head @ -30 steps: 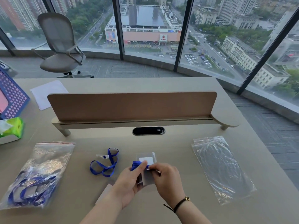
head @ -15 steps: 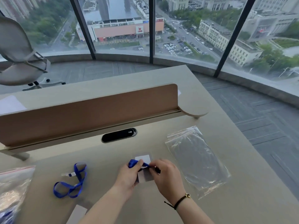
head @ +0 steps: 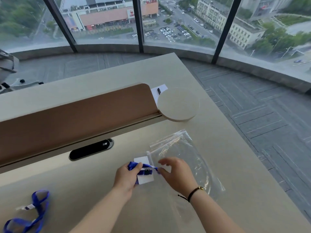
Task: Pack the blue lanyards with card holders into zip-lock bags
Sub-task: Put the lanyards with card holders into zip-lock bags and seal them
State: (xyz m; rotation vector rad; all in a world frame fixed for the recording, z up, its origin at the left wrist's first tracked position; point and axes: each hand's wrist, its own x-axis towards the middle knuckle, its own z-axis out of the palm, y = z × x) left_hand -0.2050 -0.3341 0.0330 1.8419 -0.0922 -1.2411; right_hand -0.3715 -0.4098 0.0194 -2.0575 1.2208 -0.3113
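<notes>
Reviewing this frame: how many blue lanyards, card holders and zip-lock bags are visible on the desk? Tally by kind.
Blue lanyards: 2, one held, one loose
Card holders: 1
Zip-lock bags: 1 clear stack; number of layers unclear
Total: 4

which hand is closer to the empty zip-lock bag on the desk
Right. The right hand lies over the zip-lock bag's near edge; the left hand grips the lanyard just left of it.

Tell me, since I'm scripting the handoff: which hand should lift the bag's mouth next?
Right. The right hand hovers over the zip-lock bag, while the left hand grips the lanyard.
</notes>
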